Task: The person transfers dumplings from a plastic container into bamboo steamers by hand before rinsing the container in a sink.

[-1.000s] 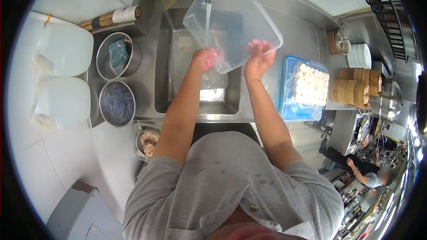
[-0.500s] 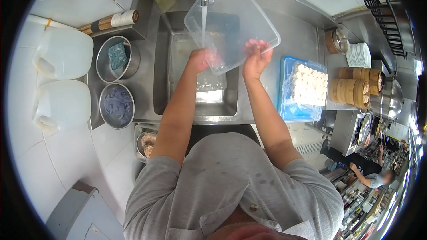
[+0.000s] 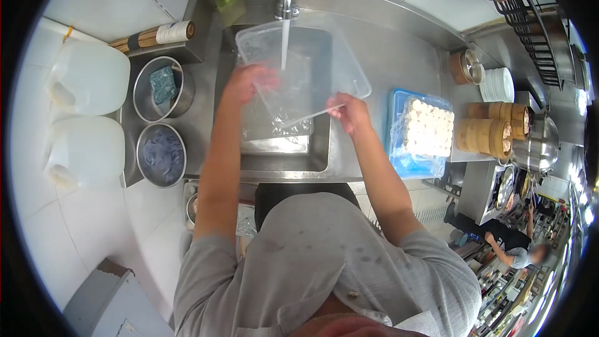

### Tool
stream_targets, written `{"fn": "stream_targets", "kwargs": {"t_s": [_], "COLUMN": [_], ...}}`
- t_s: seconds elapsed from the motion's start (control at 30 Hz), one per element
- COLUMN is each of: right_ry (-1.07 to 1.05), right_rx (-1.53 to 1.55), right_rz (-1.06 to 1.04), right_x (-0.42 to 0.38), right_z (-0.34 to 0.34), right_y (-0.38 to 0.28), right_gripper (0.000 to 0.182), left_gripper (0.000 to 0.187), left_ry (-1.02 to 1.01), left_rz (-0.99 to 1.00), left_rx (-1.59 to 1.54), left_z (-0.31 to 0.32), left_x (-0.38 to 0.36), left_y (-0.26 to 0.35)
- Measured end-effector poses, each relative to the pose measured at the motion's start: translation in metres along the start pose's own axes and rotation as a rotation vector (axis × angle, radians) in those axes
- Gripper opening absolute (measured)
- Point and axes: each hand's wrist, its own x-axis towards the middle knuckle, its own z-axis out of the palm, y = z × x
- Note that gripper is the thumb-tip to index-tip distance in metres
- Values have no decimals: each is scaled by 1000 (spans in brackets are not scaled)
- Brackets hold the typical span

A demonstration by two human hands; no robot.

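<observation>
A clear plastic box (image 3: pixel 306 81) hangs tilted over the sink (image 3: pixel 272 165), under the stream from the faucet (image 3: pixel 286 1). My right hand (image 3: pixel 350 112) grips its near right rim, thumb and fingers closed on the edge. My left hand (image 3: pixel 248 82) is at the box's left side, its fingers stretched out and blurred by motion, overlapping the clear wall. Below, another clear container (image 3: pixel 277 130) lies in the sink, partly hidden by the box.
Two metal bowls, one with a green scouring pad (image 3: pixel 163 85), one with a bluish cloth (image 3: pixel 163 153), stand left. A soap bottle (image 3: pixel 230 5) is behind. Right are a blue tray (image 3: pixel 397 103) with wrapped pale pieces (image 3: pixel 429 128), bamboo steamers (image 3: pixel 480 137) and plates (image 3: pixel 497 85). A person (image 3: pixel 508 243) stands farther off.
The box has come down and toward me, lower under the faucet. My left hand has moved left and slightly up to its left side; my right hand has shifted down and left with the rim.
</observation>
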Motion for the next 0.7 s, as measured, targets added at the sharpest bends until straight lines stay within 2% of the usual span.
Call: {"fn": "stream_targets", "kwargs": {"t_s": [0.1,0.2,0.23,0.3,0.37,0.43,0.5,0.6,0.63,0.7], "right_ry": [229,396,246,-126,-260,-67,-175,-379,-452,-735], "right_rx": [-499,-931,-783,-589,-281,-504,-564,-516,-475,-353], "right_rz": [-265,-850,-988,-734,-329,-324,-207,-67,-26,73], "right_x": [-29,-2,25,36,36,35,54,66,59,27], "right_z": [26,39,49,99,157,195,212,214,211,205], "right_y": [-1,14,27,26,20,7,-2,-18,-27,-52], "right_gripper": [33,40,38,22,9,7,11,15,17,18], "left_gripper": [58,65,65,66,59,55,55,72,72,71], "left_ry": [134,306,315,324,326,357,409,249,220,162], "left_rz": [56,41,40,43,29,24,22,4,4,10], "left_rx": [152,279,323,417,510,565,581,610,617,629], "left_z": [-4,-11,-14,-15,-19,-17,-12,-29,-29,-22], "left_x": [-62,-107,-114,-118,-113,-111,-113,-90,-79,-51], "left_y": [42,75,75,76,68,63,58,49,46,38]}}
